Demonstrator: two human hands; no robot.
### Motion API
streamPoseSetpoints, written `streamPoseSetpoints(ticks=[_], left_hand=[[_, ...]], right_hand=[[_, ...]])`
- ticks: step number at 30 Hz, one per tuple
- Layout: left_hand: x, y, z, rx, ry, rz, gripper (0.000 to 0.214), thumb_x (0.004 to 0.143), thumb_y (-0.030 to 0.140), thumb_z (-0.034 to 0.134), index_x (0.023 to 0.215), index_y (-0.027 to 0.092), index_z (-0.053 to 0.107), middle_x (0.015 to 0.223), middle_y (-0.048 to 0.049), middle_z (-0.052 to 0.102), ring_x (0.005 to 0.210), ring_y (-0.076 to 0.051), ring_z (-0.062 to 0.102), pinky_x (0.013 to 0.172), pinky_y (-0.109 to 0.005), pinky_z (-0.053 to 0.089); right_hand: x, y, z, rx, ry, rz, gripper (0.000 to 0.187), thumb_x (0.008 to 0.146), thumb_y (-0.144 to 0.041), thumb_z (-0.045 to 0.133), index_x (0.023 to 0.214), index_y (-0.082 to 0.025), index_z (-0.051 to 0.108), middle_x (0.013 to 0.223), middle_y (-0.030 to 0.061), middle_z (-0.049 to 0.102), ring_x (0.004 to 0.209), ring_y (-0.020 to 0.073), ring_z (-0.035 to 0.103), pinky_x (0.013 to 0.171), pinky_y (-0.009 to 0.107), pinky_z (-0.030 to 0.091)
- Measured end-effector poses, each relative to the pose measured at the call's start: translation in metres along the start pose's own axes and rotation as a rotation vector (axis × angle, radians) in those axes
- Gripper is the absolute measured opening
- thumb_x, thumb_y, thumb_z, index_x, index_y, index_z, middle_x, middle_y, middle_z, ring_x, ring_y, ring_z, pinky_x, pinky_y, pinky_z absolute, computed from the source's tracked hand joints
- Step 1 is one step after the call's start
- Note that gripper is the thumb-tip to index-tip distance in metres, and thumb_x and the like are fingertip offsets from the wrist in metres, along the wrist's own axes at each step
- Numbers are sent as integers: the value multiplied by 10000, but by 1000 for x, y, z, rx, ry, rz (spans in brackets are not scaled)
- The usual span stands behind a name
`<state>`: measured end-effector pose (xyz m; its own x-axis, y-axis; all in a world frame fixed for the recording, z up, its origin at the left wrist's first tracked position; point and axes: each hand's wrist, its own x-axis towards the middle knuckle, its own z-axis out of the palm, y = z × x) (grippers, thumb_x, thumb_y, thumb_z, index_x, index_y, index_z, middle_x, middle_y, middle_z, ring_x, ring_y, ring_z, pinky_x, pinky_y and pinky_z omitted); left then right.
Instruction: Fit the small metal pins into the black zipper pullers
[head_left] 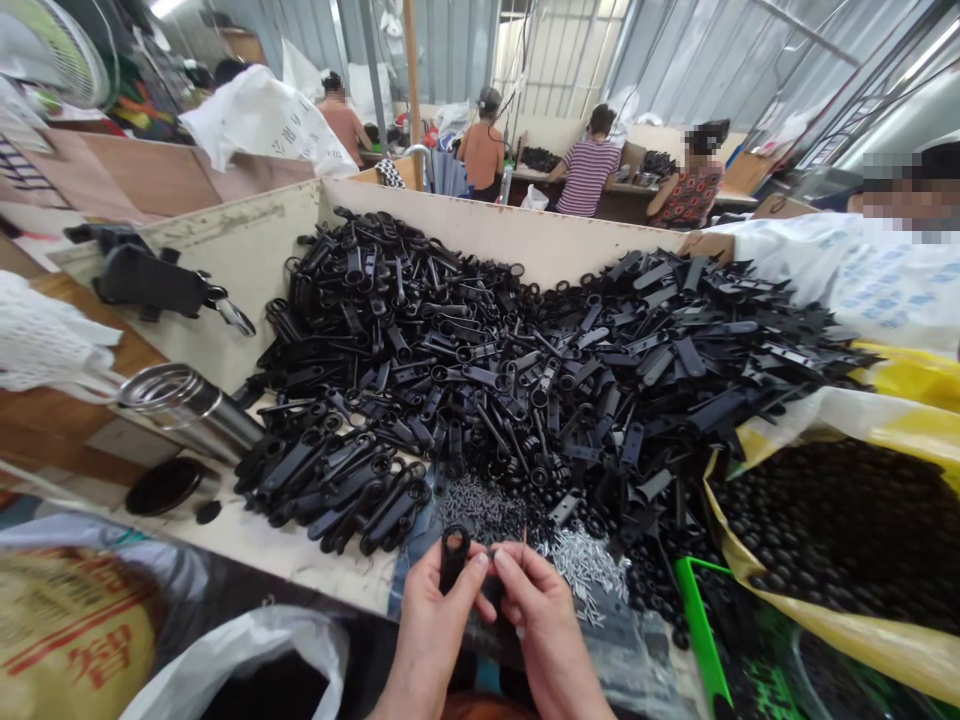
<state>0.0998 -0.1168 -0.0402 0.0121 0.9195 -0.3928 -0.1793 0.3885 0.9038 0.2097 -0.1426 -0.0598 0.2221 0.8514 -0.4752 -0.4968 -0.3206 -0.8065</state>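
My left hand grips a black plastic looped strap piece upright between thumb and fingers. My right hand pinches a small thin part against that piece's lower side, though the fingers hide most of it. Just beyond my hands lie a pile of silver metal pins and a grey heap of small screws. Behind them, a large mound of similar black plastic pieces fills the wooden bin.
A yellow-lined sack of round black parts sits at right, beside a green tray edge. A steel cup lies at left. A co-worker's white sleeve reaches the bin's far right corner. Several people work farther back.
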Motion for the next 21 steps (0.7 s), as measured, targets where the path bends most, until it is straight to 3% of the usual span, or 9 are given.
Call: streamPoseSetpoints(ticks=[7,12,15,18,21], left_hand=[[4,-10,-3,131,26,75,236,800,400,752,842,174,699,700,18,716,540,-127,642,578,-224,529],[4,-11,-5,147,6,78,229,792,393,756,826,171,714,742,-12,739,661,-171,670,635,-245,549],[5,-10,-6,81,-7,50,211,757,367,779,813,172,718,773,-24,753,730,-186,688,676,-249,561],[3,-8,-4,18,-12,-16,233,712,364,799,804,172,704,721,-18,740,652,-172,684,579,-227,543],[0,-4,-1,2,-8,-71,242,698,359,798,808,169,693,654,-4,715,522,-139,645,420,-178,432]], right_hand=[[2,7,0,-159,48,-153,384,754,-559,823,819,-181,796,774,28,649,622,135,485,495,214,347],[2,7,-3,-363,77,-434,306,828,-498,775,750,-202,794,862,56,644,792,202,629,648,260,540],[-2,4,-7,-473,29,-593,220,890,-388,733,767,-210,774,881,58,638,745,184,647,593,238,552],[-5,-1,-11,-563,-17,-724,150,927,-279,692,809,-219,764,862,51,642,726,170,657,586,220,545],[-8,-5,-14,-617,-52,-780,135,933,-240,676,842,-225,774,866,55,658,752,176,674,613,220,551]])
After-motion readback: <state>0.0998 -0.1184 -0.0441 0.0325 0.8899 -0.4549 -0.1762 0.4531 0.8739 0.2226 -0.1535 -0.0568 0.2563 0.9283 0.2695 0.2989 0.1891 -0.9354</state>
